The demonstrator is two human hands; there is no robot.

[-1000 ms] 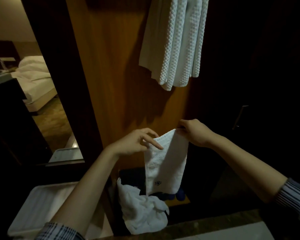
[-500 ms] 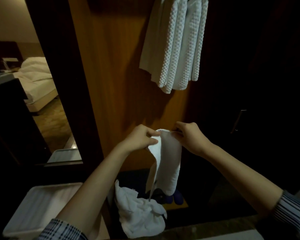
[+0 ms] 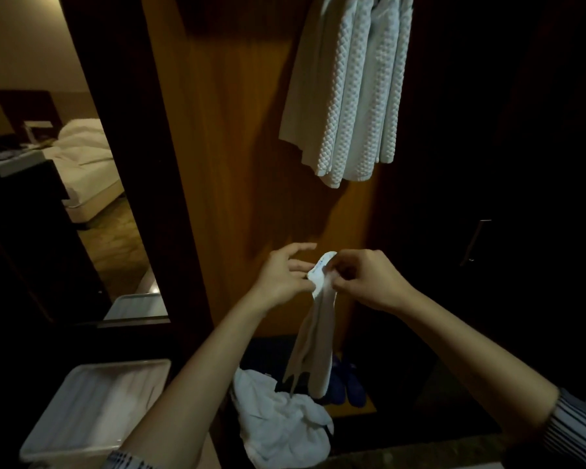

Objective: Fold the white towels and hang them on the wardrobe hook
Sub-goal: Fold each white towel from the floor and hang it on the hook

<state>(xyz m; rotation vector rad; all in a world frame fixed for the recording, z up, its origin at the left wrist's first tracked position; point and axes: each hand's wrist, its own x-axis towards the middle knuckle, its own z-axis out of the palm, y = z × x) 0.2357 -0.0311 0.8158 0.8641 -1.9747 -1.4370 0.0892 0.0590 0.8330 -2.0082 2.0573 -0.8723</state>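
Head: both hands [image 3: 369, 282] on towel [image 3: 315, 336]

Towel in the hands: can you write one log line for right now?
step: folding | small towel: hangs narrow, top pinched | left hand, right hand: both holding | waffle towels: hung above

Hotel rm, by the look of it. Open wardrobe w/ orange-brown wood panel [image 3: 237, 157] fills the centre; white waffle towels [image 3: 349, 89] hang at 12–1 o'clock. Dark door w/ metal handle [image 3: 476, 243] at 3 o'clock. At 9–10 o'clock a doorway shows a bed [image 3: 88, 164] w/ rumpled white linen and patterned carpet. White plastic bin [image 3: 92, 411] at 7 o'clock, crumpled white towel [image 3: 281, 431] and blue slippers [image 3: 347, 384] on the wardrobe floor at 6 o'clock.
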